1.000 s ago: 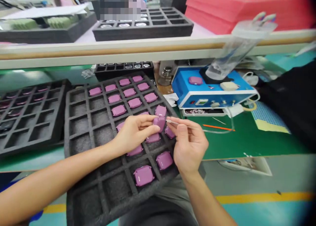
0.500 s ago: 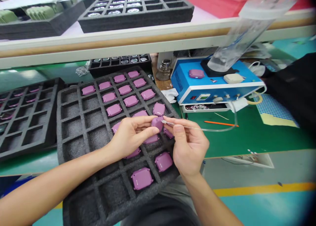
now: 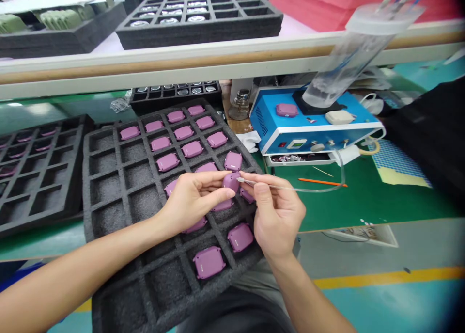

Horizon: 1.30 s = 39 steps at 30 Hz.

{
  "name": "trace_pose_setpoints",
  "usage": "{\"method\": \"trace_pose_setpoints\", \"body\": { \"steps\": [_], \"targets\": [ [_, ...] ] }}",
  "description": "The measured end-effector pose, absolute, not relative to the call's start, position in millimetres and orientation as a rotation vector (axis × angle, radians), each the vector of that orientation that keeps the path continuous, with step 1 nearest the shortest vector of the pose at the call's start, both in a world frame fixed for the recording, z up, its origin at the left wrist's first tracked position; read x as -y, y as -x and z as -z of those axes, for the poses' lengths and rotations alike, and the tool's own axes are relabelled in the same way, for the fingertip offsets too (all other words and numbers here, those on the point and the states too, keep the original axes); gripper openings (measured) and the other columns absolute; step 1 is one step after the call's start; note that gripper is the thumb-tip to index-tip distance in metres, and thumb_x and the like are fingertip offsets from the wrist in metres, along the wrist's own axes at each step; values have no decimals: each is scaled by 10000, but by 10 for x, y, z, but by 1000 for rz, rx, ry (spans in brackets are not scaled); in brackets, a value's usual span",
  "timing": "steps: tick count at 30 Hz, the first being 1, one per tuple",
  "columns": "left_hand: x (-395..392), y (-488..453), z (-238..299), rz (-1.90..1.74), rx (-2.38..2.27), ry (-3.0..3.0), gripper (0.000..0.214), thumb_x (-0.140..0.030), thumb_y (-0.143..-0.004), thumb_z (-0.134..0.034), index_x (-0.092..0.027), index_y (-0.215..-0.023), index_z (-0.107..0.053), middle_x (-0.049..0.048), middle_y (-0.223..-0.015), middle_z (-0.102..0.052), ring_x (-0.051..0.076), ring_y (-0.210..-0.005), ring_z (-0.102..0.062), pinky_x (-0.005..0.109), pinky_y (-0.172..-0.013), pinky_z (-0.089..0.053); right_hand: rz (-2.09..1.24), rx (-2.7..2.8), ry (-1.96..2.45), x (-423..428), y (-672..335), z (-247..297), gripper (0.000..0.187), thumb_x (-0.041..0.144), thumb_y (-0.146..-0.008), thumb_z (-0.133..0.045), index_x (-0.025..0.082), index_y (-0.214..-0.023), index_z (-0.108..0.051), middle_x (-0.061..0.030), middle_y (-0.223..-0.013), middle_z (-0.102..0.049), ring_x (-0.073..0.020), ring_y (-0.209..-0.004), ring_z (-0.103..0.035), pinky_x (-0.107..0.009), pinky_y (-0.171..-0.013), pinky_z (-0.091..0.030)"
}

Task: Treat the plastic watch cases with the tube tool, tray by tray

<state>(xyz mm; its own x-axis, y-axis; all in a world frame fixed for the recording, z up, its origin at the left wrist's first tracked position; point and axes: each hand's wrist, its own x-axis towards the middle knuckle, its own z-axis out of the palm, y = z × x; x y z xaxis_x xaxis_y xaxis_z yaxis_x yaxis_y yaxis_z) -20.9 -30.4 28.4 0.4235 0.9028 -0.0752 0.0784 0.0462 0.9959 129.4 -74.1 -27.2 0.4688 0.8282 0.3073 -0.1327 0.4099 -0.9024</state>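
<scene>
My left hand [image 3: 194,202] pinches a small purple case [image 3: 231,181] between thumb and fingers, above a dark foam tray [image 3: 119,187] that rests on my lap. My right hand [image 3: 278,214] is closed on a thin needle-tipped tool [image 3: 244,181] with a clear tube [image 3: 319,187] trailing to the right. The tool's tip touches the held case. Several more purple cases [image 3: 192,149] lie in the tray's compartments, some partly hidden under my hands.
A blue box machine [image 3: 312,127] with a purple case [image 3: 286,110] on top stands on the green bench mat [image 3: 363,197]. A clear cylinder [image 3: 348,56] leans over it. More foam trays sit at left [image 3: 32,168] and on the shelf [image 3: 199,15]. An orange stick [image 3: 321,182] lies nearby.
My hands stay together on the case and tool. The view has tilted down a little since a second ago; hardly anything shifts in the last half second.
</scene>
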Motion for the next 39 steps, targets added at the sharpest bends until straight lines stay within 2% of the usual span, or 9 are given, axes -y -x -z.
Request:
{"method": "trace_pose_setpoints", "body": {
  "steps": [10, 17, 39],
  "targets": [
    [299, 217, -292, -821, -985, -1376, 440, -276, -783, -854, -157, -1202, -794, 74, -1151, -797, 285, -1067, -781, 367, -970, -650, -766, 899, 897, 727, -1304, 298, 110, 272, -989, -674, 233, -1055, -753, -52, -1096, -802, -202, -1029, -781, -346, -929, -659],
    [281, 222, -328, -810, -1027, -1402, 443, -309, -767, -868, -176, -1185, -805, 68, -1104, -808, 292, -1011, -796, 379, -934, -665, -770, 905, 877, 690, -1309, 283, 117, 289, -989, -671, 224, -1041, -754, -62, -1072, -810, -197, -968, -792, -347, -902, -668],
    [252, 217, -333, -810, -1058, -1467, 406, -356, -750, -854, -201, -1125, -833, 53, -970, -835, 277, -900, -811, 337, -794, -687, -793, 887, 853, 648, -1298, 249, 123, 309, -982, -680, 213, -1017, -750, -67, -1049, -809, -198, -960, -791, -353, -908, -661]
  ]
}}
